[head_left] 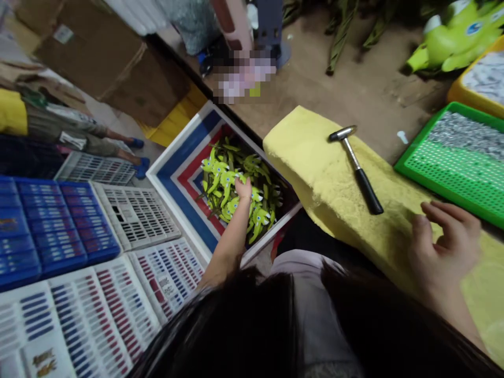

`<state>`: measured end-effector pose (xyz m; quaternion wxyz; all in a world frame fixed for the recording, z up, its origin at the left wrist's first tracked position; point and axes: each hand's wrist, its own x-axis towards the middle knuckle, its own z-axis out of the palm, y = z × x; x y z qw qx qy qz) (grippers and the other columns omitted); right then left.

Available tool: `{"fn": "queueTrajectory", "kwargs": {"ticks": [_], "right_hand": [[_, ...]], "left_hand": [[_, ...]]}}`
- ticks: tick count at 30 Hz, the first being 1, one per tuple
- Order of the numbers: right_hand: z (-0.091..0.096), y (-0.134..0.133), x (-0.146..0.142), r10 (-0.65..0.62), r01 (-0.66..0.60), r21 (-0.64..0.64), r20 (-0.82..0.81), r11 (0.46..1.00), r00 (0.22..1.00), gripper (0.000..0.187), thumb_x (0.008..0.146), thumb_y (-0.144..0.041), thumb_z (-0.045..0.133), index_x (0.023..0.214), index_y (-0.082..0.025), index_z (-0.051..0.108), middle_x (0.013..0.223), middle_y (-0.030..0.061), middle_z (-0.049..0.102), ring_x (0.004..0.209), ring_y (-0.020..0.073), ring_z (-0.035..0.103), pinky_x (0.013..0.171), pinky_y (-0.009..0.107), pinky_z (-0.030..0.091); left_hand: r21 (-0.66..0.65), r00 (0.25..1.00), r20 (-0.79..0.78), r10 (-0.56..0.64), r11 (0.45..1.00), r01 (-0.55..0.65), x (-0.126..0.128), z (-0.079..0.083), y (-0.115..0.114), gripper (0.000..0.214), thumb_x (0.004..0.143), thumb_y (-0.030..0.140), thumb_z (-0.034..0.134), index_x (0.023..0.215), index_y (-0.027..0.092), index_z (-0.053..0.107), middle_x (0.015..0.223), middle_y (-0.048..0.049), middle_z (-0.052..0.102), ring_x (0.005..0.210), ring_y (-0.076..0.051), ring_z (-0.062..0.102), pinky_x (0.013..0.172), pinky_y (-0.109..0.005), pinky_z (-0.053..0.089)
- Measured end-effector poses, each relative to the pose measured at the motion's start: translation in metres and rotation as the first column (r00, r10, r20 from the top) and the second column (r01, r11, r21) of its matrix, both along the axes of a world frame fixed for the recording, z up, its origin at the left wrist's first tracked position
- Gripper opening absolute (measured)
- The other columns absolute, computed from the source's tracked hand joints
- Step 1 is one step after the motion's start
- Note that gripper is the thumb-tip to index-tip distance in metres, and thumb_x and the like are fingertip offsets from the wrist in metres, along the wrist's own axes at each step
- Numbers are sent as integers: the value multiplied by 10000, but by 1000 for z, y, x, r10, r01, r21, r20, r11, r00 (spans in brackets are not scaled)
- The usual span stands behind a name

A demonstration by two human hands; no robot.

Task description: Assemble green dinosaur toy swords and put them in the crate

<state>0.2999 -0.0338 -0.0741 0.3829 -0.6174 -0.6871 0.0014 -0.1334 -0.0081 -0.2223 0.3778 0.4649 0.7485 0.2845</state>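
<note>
- Far left, on the floor side, blue crates [66,220] and white crates [136,212] sit side by side.
- Next comes a white box [169,167] with blue and red stripes inside. The small green toys [219,176] lie in a pile in it.
- The left hand [244,189] is down in the box, on the green toys. I can't tell whether its fingers are apart or pinching a toy, because they are small and partly hidden.
- The step in hand looks like reaching for a toy. Picking one up would call for a pinch on just one, so others don't come up tangled with it.
- To the right is a yellow block [297,139] by the brown tabletop [315,86]. A hammer [366,191] lies on it, with no hand on it.
- A green basket [429,157] of shiny bits [468,134] is further right.
- The right hand [447,244] is over the block, near the basket. Its fingers are bent and apart from the thumb, and I see nothing in them.
</note>
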Motion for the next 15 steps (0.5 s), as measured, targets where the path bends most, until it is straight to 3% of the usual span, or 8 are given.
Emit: {"fn": "queueTrajectory", "kwargs": {"ticks": [3,5,7,9,12,13,14,15], "right_hand": [[-5,-13,21,-75,75,16,-44,997,996,194,817,-284,648,993,-247,721,975,107,715,945,269,692,850,477,548],[-4,-29,31,-148,148,16,-35,989,988,180,813,-252,650,978,-228,719,973,113,714,915,257,692,816,453,558],[5,-55,34,-229,229,-9,-35,973,973,172,826,-228,633,980,-212,706,970,116,708,907,240,689,794,430,568],[18,-84,35,-328,328,-22,-46,945,943,178,853,-218,600,1008,-205,685,966,108,701,915,221,685,795,413,577],[44,-128,62,-488,488,49,-12,872,873,204,872,-218,583,1059,-203,663,988,101,701,943,198,681,815,376,580],[54,-149,82,-576,573,96,10,814,817,200,875,-229,585,1058,-210,662,992,94,704,959,196,678,836,374,574],[64,-175,105,-685,676,139,17,723,729,200,886,-256,575,1065,-219,658,1000,88,705,963,194,675,851,377,566],[74,-207,129,-798,786,169,8,595,602,211,907,-295,548,1077,-226,650,1007,82,704,956,193,674,859,385,560]], "left_hand": [[24,987,-154,46,999,-43,27,10,-7,366,934,377,582,1225,156,569,1214,-97,604,1039,-210,621,883,-427,548],[67,979,-187,-80,993,93,61,15,-16,328,935,383,579,1155,141,599,1114,-80,641,962,-187,640,841,-399,559],[133,931,-177,-318,930,343,103,26,-28,264,936,375,566,962,125,650,902,-55,678,842,-169,659,805,-380,564],[229,788,-140,-599,755,615,143,44,-41,258,927,353,544,823,157,676,806,-67,697,810,-188,676,813,-370,565],[380,397,-77,-914,342,860,195,75,-46,160,895,272,571,912,189,707,884,-62,740,845,-191,701,830,-342,568],[422,259,-69,-963,207,883,212,85,-44,143,889,241,586,948,191,706,899,-55,745,842,-183,704,821,-325,569],[464,132,-86,-988,78,883,229,93,-42,146,886,213,595,987,188,698,914,-53,746,845,-178,706,813,-311,569],[495,25,-117,-993,-36,868,245,100,-40,161,886,189,599,1022,183,686,927,-54,745,848,-173,705,807,-300,569]]}}
